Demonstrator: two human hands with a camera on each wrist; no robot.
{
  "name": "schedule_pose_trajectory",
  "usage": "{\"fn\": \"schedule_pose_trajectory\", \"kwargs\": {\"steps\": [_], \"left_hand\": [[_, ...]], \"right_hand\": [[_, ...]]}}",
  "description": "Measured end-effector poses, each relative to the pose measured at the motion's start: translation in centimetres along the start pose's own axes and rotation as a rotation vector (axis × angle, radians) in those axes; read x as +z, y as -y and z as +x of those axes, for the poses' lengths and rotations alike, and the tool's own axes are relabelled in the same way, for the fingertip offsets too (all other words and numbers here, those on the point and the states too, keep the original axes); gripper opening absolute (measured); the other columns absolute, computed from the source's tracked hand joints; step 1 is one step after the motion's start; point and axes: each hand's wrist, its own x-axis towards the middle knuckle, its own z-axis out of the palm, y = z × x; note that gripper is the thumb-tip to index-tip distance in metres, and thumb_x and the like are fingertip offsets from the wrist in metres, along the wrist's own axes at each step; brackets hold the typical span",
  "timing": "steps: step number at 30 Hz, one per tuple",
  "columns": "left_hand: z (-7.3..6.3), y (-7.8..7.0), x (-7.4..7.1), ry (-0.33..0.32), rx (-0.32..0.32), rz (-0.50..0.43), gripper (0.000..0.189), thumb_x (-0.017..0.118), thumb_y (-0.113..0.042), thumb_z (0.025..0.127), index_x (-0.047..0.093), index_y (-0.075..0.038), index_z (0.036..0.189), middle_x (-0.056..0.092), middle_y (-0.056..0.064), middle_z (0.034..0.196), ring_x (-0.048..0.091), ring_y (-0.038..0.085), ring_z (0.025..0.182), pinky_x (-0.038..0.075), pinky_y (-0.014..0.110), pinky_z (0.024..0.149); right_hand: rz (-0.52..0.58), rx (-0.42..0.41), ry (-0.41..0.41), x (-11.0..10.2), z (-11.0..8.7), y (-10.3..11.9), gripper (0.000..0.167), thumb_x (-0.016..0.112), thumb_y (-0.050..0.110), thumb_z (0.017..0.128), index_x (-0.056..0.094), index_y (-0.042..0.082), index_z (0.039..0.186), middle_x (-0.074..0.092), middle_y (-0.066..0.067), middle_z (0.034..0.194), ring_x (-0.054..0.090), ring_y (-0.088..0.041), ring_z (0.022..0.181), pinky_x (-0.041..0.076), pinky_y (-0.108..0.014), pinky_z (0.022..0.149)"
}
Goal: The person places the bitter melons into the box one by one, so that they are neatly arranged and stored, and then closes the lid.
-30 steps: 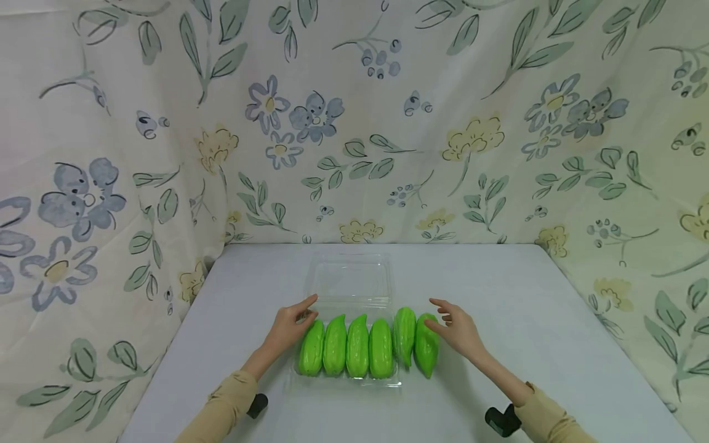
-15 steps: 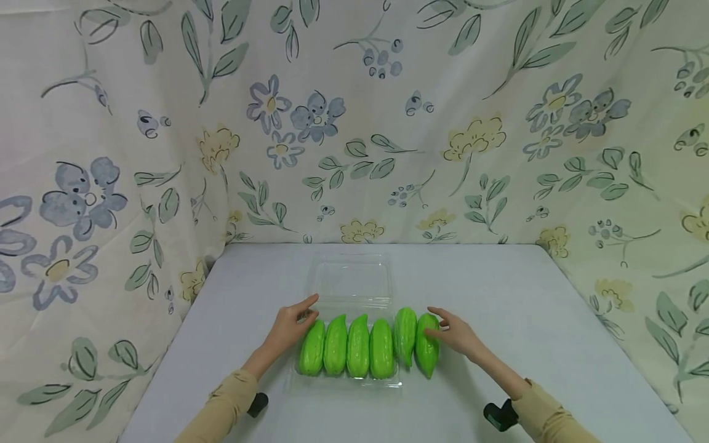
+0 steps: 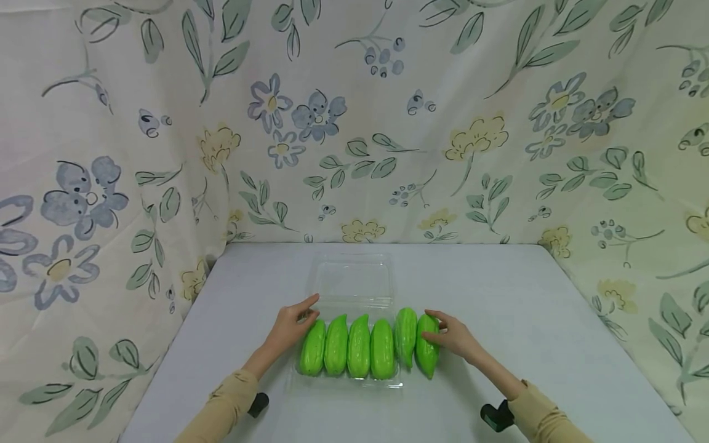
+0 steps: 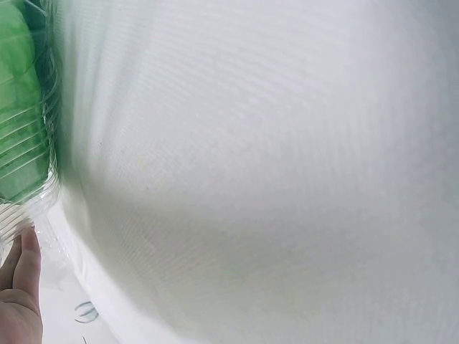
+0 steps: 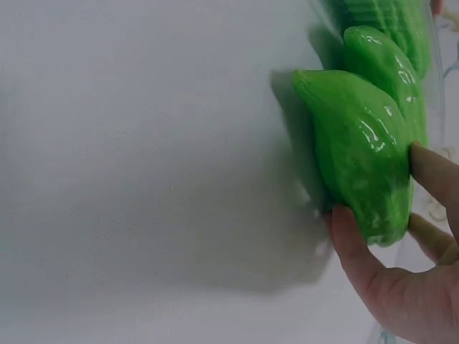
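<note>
Several glossy green gourds point(image 3: 359, 347) lie side by side in the base of an open clear plastic clamshell box point(image 3: 373, 381). Just right of the box are two more: an inner gourd point(image 3: 407, 335) and an outer gourd point(image 3: 427, 354). My right hand point(image 3: 455, 338) holds the outer one near its far end; the right wrist view shows thumb and fingers on opposite sides of this gourd point(image 5: 358, 150). At the box's left far corner is my left hand point(image 3: 290, 325), thumb and index finger apart. In the left wrist view its fingertips point(image 4: 29, 240) touch or nearly touch the box corner.
The box's clear lid point(image 3: 351, 280) lies folded back on the white table point(image 3: 471, 277), behind the gourds. Floral cloth point(image 3: 354, 123) hangs behind the table and along both sides. Each wrist wears a dark camera mount point(image 3: 496, 416).
My right hand has come down and slightly left onto the outer gourd, its fingers closing around the far end. My left hand, the box and the gourds have stayed in place.
</note>
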Motion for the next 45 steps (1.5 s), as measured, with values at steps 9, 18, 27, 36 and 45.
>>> {"fn": "schedule_pose_trajectory", "kwargs": {"steps": [9, 18, 27, 36, 45], "left_hand": [[0.11, 0.05, 0.06, 0.004, -0.008, 0.009, 0.041, 0.066, -0.007, 0.088, 0.058, -0.001, 0.128, 0.072, 0.016, 0.1, 0.071, 0.022, 0.084, 0.056, 0.042, 0.076], [0.13, -0.11, -0.01, 0.006, -0.003, 0.023, 0.04, 0.066, -0.007, 0.088, 0.058, 0.001, 0.127, 0.073, 0.015, 0.096, 0.071, 0.021, 0.081, 0.056, 0.037, 0.072], [0.15, -0.21, -0.01, 0.005, -0.008, 0.021, 0.04, 0.066, -0.007, 0.088, 0.059, 0.002, 0.127, 0.073, 0.016, 0.098, 0.071, 0.021, 0.081, 0.055, 0.035, 0.07], [0.16, -0.24, -0.01, -0.002, -0.002, 0.024, 0.04, 0.066, -0.006, 0.088, 0.059, 0.002, 0.126, 0.071, 0.018, 0.103, 0.071, 0.021, 0.082, 0.056, 0.037, 0.071], [0.06, -0.25, 0.05, 0.001, -0.027, 0.019, 0.04, 0.066, -0.007, 0.088, 0.059, 0.001, 0.126, 0.072, 0.016, 0.103, 0.071, 0.02, 0.081, 0.055, 0.033, 0.07]], "right_hand": [[0.031, -0.006, 0.001, -0.04, 0.04, -0.5, 0.062, 0.071, 0.027, 0.085, 0.047, 0.004, 0.138, 0.054, -0.033, 0.125, 0.058, -0.043, 0.109, 0.054, -0.045, 0.076], [0.038, -0.001, -0.001, 0.06, 0.03, -0.66, 0.062, 0.071, 0.027, 0.085, 0.047, 0.004, 0.138, 0.054, -0.032, 0.124, 0.058, -0.042, 0.107, 0.054, -0.043, 0.075], [0.025, -0.008, -0.009, 0.13, 0.09, -0.77, 0.062, 0.071, 0.028, 0.086, 0.047, 0.004, 0.138, 0.054, -0.032, 0.124, 0.057, -0.044, 0.108, 0.053, -0.044, 0.074], [0.033, -0.006, -0.014, 0.12, 0.1, -0.75, 0.062, 0.071, 0.028, 0.085, 0.048, 0.005, 0.138, 0.055, -0.031, 0.123, 0.058, -0.042, 0.107, 0.053, -0.043, 0.074], [0.081, 0.012, -0.009, 0.18, 0.09, -0.95, 0.063, 0.072, 0.027, 0.084, 0.048, 0.005, 0.138, 0.054, -0.031, 0.123, 0.061, -0.035, 0.101, 0.054, -0.036, 0.071]]}}
